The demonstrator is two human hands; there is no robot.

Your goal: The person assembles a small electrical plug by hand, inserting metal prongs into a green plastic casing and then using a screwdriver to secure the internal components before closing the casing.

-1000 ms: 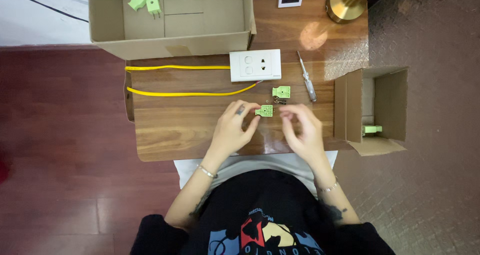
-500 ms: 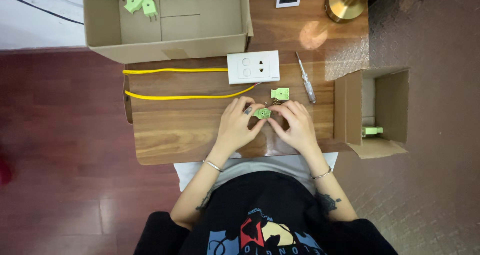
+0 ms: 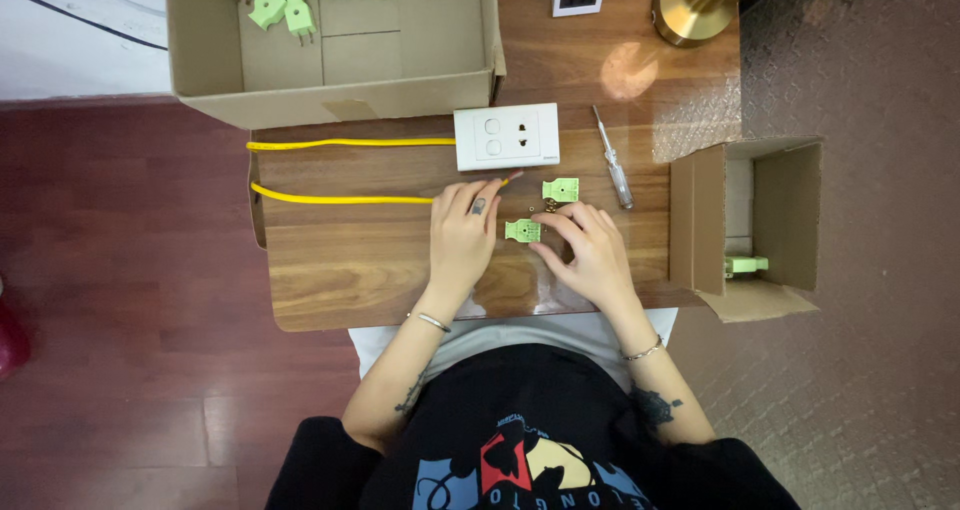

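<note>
Wooden counter, plank top, carrying everything below. Large open cardboard box at far edge, several pale green plug housings inside along its far wall. Smaller open cardboard box off the right end, one green piece lying in it. Round brass lamp base at far right corner. White rectangular wall socket plate mid-counter, two long yellow insulated wires running left from it, roughly parallel to the counter edge. Slim clear-handled test screwdriver just right of the plate, lying along the near-far line, slightly tilted.

Change vs half a second ago: left hand off the piece, now flat on the counter beside it, fingertips toward the yellow wire end; grip released, holding nothing. Right hand alone on the small pale green plug half, fingertips touching its right edge; loose contact, no clear clench visible. Reads as two-handed fitting paused, piece set down rather than held up.

Plug half resting on the counter between the hands, long axis roughly left-right, flat face up; which end is front too small to tell. Second pale green plug half just beyond, apart from it, same left-right lie. Tiny brass bits between the two halves.
</note>
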